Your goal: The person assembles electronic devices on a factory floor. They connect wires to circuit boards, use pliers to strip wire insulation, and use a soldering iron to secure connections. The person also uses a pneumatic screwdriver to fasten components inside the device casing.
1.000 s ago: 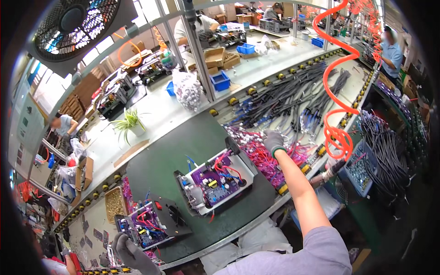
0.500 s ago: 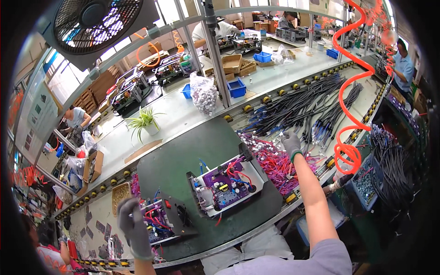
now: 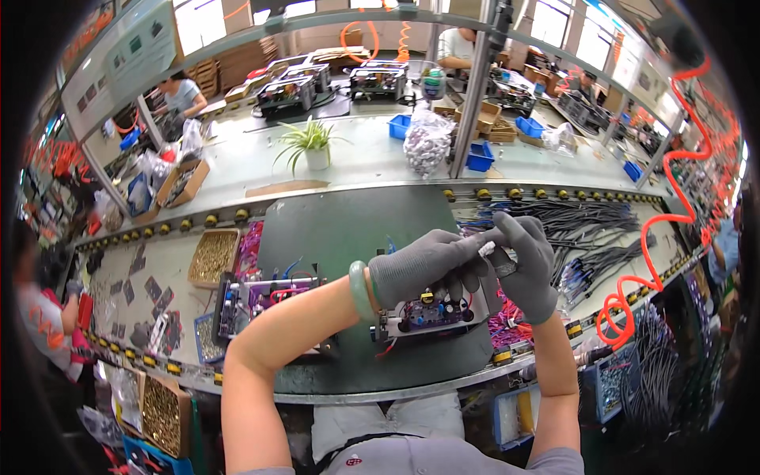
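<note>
Both my hands wear grey gloves and meet above the right end of a purple circuit board in its metal chassis. My left hand reaches across to the right, its fingers closed at a small white connector. On the connector's other side, my right hand pinches at the same piece, forefinger raised and bent. Any wire on the connector is hidden by the gloves. Farther left, partly behind my left forearm, sits a second unit with a purple board and red and blue wires. Both units rest on a dark green mat.
Red and purple wires lie right of the mat, with black cables behind. A tray of brass-coloured parts stands left. A coiled orange air hose hangs at right. Beyond the roller rail stand a potted plant and blue bins.
My right hand has come back from the wire pile toward the mat. My left hand has swung from the left unit across to meet it. The view has turned left.
</note>
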